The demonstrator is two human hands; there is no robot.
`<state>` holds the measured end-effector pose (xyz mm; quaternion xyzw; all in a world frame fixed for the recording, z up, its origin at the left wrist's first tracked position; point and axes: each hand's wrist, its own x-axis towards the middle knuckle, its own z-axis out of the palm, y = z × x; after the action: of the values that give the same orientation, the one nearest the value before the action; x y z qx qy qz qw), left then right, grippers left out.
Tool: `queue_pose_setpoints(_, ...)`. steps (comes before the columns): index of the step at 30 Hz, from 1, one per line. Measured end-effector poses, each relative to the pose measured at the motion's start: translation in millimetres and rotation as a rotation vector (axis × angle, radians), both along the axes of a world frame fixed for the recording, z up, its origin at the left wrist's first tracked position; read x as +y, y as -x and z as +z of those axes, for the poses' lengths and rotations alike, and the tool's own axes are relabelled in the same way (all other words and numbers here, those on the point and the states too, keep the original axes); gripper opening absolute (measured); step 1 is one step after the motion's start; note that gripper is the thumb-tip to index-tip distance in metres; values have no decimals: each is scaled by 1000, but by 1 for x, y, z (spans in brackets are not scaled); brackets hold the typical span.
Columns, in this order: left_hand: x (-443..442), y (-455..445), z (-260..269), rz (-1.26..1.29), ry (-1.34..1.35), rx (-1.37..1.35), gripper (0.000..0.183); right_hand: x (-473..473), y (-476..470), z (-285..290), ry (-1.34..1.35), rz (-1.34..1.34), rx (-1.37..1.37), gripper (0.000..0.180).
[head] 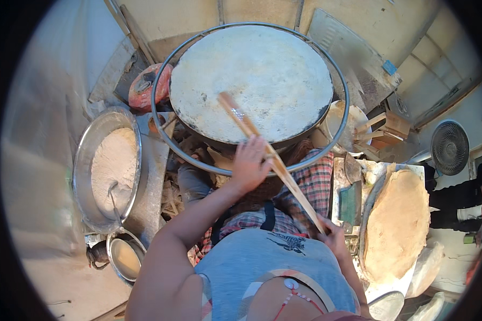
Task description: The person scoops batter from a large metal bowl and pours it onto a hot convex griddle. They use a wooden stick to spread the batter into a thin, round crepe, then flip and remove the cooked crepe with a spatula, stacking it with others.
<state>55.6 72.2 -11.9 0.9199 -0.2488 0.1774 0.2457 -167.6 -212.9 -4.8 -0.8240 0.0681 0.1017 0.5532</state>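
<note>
A long wooden scraper (291, 182) slants across my lap, its broad upper end resting on or just over a large round griddle (253, 76). My left hand (251, 162) lies against the middle of the scraper with fingers spread; whether it grips the wood I cannot tell. Lower right, my right hand (332, 236) is closed around the scraper's lower end. Pale batter or residue coats the griddle's surface, with dark specks near its front. A metal ring (347, 98) encircles the griddle.
On the left stand a metal basin (78, 172) of pale dough or batter with a ladle (114, 202), and a small pot (110, 250) of liquid. A red round object (144, 90) sits beside the ring. At right are stacked flatbreads (397, 224), a white bucket (359, 116), a fan (450, 147) and a person (458, 198).
</note>
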Motion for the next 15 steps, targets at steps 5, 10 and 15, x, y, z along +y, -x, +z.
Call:
queue_pose_setpoints(5, -91, -43, 7, -291, -41, 154, 71, 4, 25, 1, -258, -379, 69, 56)
queue_pose_setpoints(10, -82, -92, 33, -111, -114, 240, 67, 12, -47, 40, -534, -379, 348, 54)
queue_pose_setpoints(15, 6, -116, 38, 155, -159, 258, 63, 44, -132, 62, -400, -13, 364, 61)
